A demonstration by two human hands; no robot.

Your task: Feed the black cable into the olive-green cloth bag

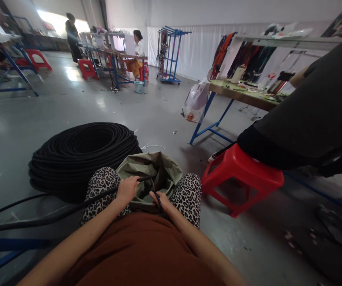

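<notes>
My left hand point(127, 189) is closed around a thick black cord point(99, 196), which runs in from the left edge and ends just past my fingers. My right hand point(163, 201) is closed on black-handled scissors point(152, 184), with the blades up at the cord's end. Both hands are above an open green sack point(171, 169) between my knees. The inside of the sack is dark and its contents cannot be made out. A big coil of black cord point(60, 159) lies on the floor at the left.
At my right a person in dark clothes point(308, 103) sits on a red stool point(245, 171), beside a worktable point(233, 92) with a plastic bag point(195, 99) hanging from it. Farther back are two people, more tables, red stools and a blue rack point(173, 55).
</notes>
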